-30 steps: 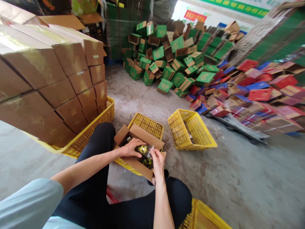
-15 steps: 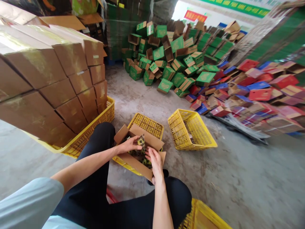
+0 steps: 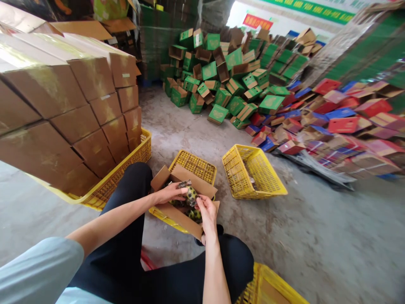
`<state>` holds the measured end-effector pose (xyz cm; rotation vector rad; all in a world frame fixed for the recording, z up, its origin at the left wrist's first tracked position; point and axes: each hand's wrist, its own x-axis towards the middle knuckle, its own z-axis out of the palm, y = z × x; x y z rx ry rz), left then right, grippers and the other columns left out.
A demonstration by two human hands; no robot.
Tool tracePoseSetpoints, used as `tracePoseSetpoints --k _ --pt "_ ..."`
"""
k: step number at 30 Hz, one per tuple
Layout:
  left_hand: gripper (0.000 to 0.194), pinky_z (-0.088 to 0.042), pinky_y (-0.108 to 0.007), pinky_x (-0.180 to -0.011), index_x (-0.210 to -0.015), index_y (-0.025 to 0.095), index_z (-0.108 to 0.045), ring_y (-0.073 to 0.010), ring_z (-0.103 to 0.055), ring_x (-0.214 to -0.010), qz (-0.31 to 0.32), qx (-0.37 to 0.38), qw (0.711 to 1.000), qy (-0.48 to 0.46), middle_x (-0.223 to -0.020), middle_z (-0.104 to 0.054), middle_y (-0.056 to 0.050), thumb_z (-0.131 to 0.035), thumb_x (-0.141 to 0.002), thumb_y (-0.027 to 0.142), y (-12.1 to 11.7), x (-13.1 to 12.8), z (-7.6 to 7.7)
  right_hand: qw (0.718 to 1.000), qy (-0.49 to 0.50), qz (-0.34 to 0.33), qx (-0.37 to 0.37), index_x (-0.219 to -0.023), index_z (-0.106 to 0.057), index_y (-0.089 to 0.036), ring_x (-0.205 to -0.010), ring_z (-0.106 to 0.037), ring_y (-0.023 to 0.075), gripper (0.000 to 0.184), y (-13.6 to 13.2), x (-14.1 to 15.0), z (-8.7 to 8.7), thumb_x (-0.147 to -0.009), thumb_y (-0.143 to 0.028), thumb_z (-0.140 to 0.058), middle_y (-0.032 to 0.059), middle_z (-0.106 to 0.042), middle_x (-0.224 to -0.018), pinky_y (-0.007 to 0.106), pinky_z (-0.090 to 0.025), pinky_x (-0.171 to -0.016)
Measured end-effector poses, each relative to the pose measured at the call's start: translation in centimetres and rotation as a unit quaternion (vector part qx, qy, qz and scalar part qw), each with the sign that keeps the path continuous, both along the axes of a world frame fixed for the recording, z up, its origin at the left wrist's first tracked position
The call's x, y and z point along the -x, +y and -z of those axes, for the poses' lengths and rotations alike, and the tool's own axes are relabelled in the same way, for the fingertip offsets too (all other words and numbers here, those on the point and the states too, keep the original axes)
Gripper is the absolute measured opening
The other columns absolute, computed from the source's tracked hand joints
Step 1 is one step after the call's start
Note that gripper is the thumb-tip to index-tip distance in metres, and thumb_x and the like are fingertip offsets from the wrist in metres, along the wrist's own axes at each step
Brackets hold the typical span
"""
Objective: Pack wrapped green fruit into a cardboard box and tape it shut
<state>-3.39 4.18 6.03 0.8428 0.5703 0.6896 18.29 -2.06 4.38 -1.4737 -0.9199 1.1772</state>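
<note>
Above an open cardboard box (image 3: 181, 216), my left hand (image 3: 171, 193) and my right hand (image 3: 207, 213) hold a small, shiny plastic packet (image 3: 191, 196) patterned in yellow and black. Left fingers grip its left side; right thumb and fingertips pinch its right edge. More yellow-and-black packets (image 3: 194, 214) lie inside the box, partly hidden by my hands and the flaps. What is inside the packets cannot be made out. The box rests on a yellow plastic crate (image 3: 198, 166) between my knees.
Taped cartons (image 3: 76, 122) are stacked in a yellow crate (image 3: 145, 145) on my left. Another yellow crate (image 3: 268, 171) stands tilted at front right, and one (image 3: 272, 287) is near my right knee. Green boxes (image 3: 218, 113) and red and blue boxes (image 3: 343, 125) lie heaped beyond.
The packet has turned in my hands and shows a shinier, rounder yellow face. My right fingers, spread beside it before, have closed on its right edge.
</note>
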Motion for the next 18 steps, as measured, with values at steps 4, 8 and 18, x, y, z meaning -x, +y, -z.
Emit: tracePoseSetpoints --k 4,8,18 --pt "0.06 -0.056 -0.039 -0.093 -0.126 0.015 -0.067 -0.0261 -0.069 -0.107 -0.066 -0.015 0.995 0.074 -0.12 -0.071 -0.015 -0.083 -0.08 0.05 0.7 0.2 0.1 1.0 -0.01 -0.014 -0.009 -0.113 -0.075 -0.022 -0.084 -0.076 0.0267 0.053 0.1 -0.3 0.4 -0.081 -0.064 -0.072 0.0094 -0.08 -0.1 0.038 -0.064 -0.073" --pt "0.049 -0.054 -0.037 -0.093 -0.122 0.015 -0.07 -0.0267 -0.069 -0.105 -0.18 -0.11 0.958 0.196 -0.116 -0.074 -0.013 -0.081 -0.08 0.037 2.0 1.0 1.0 0.99 -0.137 -0.001 -0.033 -0.116 -0.074 -0.02 -0.092 -0.076 0.0285 0.048 0.5 -0.8 1.2 -0.09 -0.058 -0.058 0.013 -0.078 -0.109 0.043 -0.063 -0.081" --pt "0.054 -0.042 -0.049 -0.115 -0.131 0.019 -0.068 -0.0293 -0.053 -0.13 -0.231 -0.428 0.774 0.405 -0.136 -0.062 -0.013 -0.053 -0.082 0.003 2.4 2.1 3.0 0.746 -0.634 -0.203 -0.021 -0.124 -0.071 -0.014 -0.118 -0.063 0.0298 0.034 0.4 1.7 1.6 -0.096 -0.013 -0.052 0.0164 -0.071 -0.13 0.042 -0.044 -0.104"
